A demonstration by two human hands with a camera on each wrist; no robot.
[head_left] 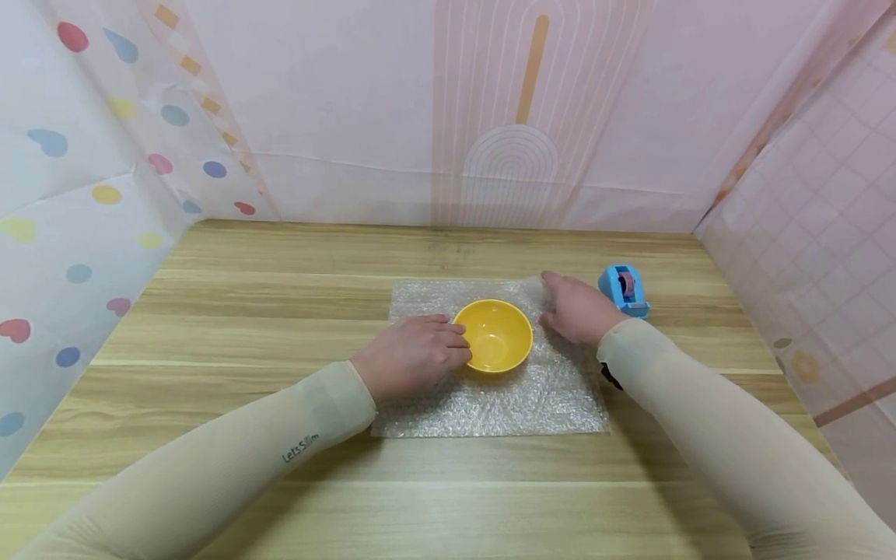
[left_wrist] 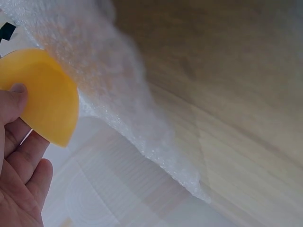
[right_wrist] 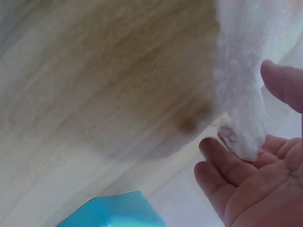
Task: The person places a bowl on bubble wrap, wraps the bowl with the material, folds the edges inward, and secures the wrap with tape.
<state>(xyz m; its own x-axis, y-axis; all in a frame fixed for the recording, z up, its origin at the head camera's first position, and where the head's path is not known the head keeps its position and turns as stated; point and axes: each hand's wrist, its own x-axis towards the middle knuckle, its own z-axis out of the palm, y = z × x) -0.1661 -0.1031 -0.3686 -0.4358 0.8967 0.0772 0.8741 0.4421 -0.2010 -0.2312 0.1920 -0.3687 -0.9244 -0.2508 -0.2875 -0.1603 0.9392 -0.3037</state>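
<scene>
Our left hand (head_left: 416, 356) grips the bowl (head_left: 501, 342); the wrap (head_left: 504, 408) beneath it may slip because our right hand (head_left: 577, 309) is unclenched.

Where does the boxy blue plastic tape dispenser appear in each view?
Head: the boxy blue plastic tape dispenser stands right of centre, just beyond the right hand.
Left wrist: not in it.
Right wrist: bottom edge, left of centre, cut off.
Shared landmark: the clear plastic bubble wrap sheet.
</scene>
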